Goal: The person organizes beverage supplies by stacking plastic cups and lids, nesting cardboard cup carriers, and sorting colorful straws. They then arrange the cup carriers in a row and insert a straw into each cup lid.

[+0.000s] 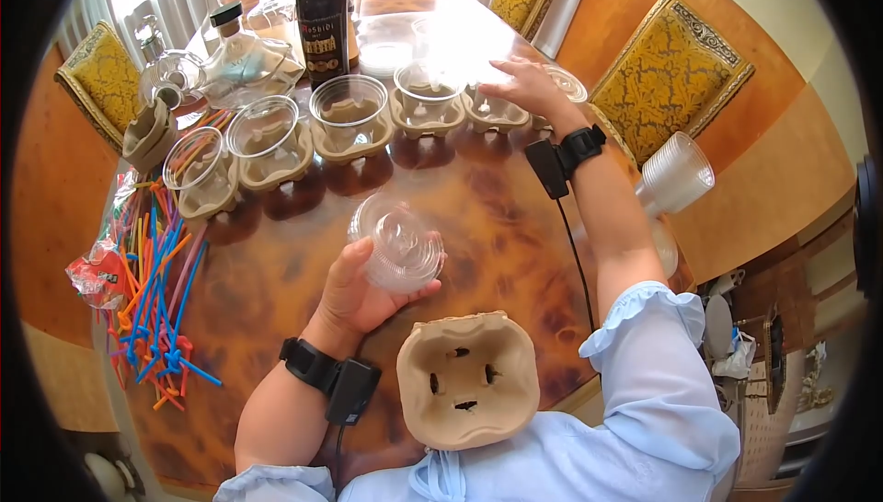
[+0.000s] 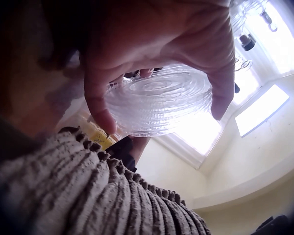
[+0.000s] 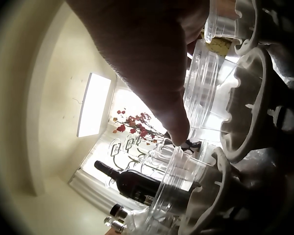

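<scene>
Fingers of the left hand (image 1: 354,295) are curling round one stack of clear lids (image 1: 400,249) near centre, beyond one holder (image 1: 469,410) at six o'clock, uneven pressure risking slippage. Right-hand (image 1: 532,92) fingers are reaching apart toward one o'clock, grip impossible to tell, a sideways nudge risking tipping one cup (image 1: 498,114) among at least five; one bottle (image 1: 324,37) is standing at eleven.
</scene>
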Demonstrator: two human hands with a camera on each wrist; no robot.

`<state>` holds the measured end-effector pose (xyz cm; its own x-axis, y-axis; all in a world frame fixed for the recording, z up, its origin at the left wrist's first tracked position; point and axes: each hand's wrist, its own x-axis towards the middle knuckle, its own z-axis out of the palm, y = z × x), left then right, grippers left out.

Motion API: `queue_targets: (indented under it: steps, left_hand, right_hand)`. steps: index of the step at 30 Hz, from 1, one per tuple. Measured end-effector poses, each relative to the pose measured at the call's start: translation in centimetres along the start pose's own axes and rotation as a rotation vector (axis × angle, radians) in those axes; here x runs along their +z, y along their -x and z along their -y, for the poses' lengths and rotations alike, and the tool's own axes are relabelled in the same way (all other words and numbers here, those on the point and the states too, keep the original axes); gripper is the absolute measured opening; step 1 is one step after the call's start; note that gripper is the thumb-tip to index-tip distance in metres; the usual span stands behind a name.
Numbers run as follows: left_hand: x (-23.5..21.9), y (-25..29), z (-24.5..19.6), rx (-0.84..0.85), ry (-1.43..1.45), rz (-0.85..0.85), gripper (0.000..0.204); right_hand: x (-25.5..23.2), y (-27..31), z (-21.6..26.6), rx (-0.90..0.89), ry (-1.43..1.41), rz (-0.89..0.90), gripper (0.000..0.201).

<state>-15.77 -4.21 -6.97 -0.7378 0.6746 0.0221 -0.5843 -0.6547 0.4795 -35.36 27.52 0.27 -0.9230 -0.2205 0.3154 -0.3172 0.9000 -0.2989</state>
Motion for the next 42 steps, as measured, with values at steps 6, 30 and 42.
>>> queue_targets:
  steps: [6, 30, 42]
  left_hand:
    - [0.0, 0.1, 0.0, 0.006, -0.018, 0.001, 0.081]
    - [0.2, 4.1, -2.4, 0.140, 0.092, 0.040, 0.071]
    - [-2.3, 4.7, -2.7, 0.120, 0.182, -0.056, 0.080]
  right_hand:
    - [1.9, -0.1, 0.2, 0.005, 0.236, 0.028, 0.071]
    - [2.4, 9.2, 20.1, -0.658, -0.766, 0.498, 0.075]
    - [2.4, 1.9, 11.2, -0.084, -0.168, -0.353, 0.055]
